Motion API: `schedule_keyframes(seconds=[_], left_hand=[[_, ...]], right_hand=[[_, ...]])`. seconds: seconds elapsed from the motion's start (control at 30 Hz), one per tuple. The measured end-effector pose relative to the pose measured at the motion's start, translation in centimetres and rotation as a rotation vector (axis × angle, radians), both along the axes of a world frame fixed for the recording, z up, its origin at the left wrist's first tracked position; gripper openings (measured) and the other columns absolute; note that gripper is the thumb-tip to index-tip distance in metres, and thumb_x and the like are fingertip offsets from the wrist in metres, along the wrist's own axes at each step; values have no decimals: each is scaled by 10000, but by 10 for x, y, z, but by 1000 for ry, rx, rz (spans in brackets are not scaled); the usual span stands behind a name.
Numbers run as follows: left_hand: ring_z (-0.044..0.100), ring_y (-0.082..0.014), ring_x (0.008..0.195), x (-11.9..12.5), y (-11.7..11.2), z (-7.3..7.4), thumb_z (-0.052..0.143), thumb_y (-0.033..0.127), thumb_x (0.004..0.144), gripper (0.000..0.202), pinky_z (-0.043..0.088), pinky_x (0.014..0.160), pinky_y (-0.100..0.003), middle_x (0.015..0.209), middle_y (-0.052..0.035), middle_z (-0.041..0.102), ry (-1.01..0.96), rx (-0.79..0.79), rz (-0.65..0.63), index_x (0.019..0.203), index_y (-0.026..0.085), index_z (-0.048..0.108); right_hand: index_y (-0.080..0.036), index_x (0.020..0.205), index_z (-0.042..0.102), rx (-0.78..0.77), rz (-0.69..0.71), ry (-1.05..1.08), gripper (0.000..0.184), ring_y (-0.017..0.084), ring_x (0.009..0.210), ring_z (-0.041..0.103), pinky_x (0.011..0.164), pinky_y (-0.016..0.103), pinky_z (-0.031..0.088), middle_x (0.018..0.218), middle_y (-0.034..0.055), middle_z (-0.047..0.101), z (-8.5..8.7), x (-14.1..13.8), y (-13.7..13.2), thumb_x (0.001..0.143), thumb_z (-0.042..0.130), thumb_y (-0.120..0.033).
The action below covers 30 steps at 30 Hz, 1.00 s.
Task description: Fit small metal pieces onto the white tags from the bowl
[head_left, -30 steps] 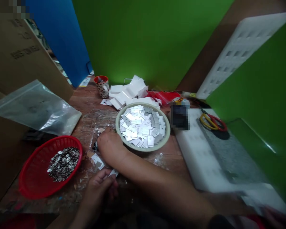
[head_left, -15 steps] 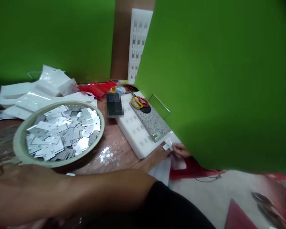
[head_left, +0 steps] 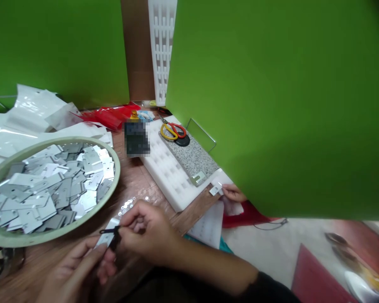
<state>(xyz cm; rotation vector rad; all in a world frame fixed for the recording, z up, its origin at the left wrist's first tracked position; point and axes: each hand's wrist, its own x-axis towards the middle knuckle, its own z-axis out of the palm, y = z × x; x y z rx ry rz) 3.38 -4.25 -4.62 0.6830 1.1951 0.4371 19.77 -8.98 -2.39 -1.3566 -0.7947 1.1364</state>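
My left hand [head_left: 85,261] pinches a small silver metal plate [head_left: 105,239] between thumb and fingers, low in the head view. Against that plate my right hand [head_left: 143,229] holds a small black flat part [head_left: 109,230] with a looped end, its fingers pinched. The black part lies across the plate; whether it is fixed there I cannot tell. Just behind my hands, small washers [head_left: 128,205] lie scattered on the brown table. To the left stands a pale green round basket [head_left: 116,181] heaped with similar silver plates [head_left: 63,191].
A white foam block [head_left: 164,176] carries a grey speckled slab [head_left: 194,158], with red-and-yellow-handled scissors [head_left: 173,131] on it. Another person's hand [head_left: 233,193] holds a plate [head_left: 215,189] beyond it. Green panels [head_left: 271,105] rise behind. A clear container [head_left: 0,265] with black parts stands lower left.
My right hand has come back from the far left to the middle, now with the black part. My left hand and its plate have come into sight. The view has shifted right.
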Motion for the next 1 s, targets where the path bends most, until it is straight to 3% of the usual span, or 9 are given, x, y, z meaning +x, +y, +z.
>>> schedule_keyframes(seconds=[0.1,0.2,0.37,0.5,0.7,0.9,1.0], left_hand=[[585,-154,494,20,2,13,888,434,441,439,494,450,-219,598,-45,686,-11,-13,-55,693,147,672],[592,-157,507,33,2,19,888,440,429,440,496,464,-221,607,-53,687,-21,-16,-59,656,137,663],[642,-169,574,41,-3,17,867,376,521,372,513,515,-220,652,-46,697,-94,0,20,726,133,674],[645,-155,617,49,-9,13,796,330,662,274,523,546,-228,724,-46,695,-214,9,77,805,125,683],[639,-138,660,55,-11,12,737,278,745,167,504,569,-199,727,-37,685,-308,22,107,830,137,709],[625,-113,646,52,-12,9,718,242,775,94,507,597,-190,753,-25,691,-381,-1,114,816,158,712],[628,-123,631,52,-11,6,727,250,764,118,523,599,-210,740,-34,693,-353,-20,117,820,146,713]], right_hand=[[-165,914,652,79,-79,-59,181,69,609,557,562,167,462,732,-16,620,1,13,-7,733,648,-172],[-169,907,681,205,-131,-324,142,96,684,601,618,195,496,802,16,660,1,22,-15,781,620,-152],[-171,971,636,506,-111,-778,176,147,901,631,788,274,527,940,65,672,-4,28,-28,834,565,-87],[-173,1017,617,622,-74,-1015,214,164,897,628,812,336,497,951,70,682,-16,28,-31,830,593,-72],[-175,1047,634,685,-64,-1112,244,193,969,637,860,384,472,979,79,703,-29,28,-28,827,602,-73],[-189,1135,619,709,-23,-1063,309,193,1007,639,925,418,495,1020,78,705,-33,29,-28,852,574,-75],[-195,1101,640,701,-81,-999,315,199,956,643,877,411,514,994,82,695,-30,30,-28,820,598,-58]])
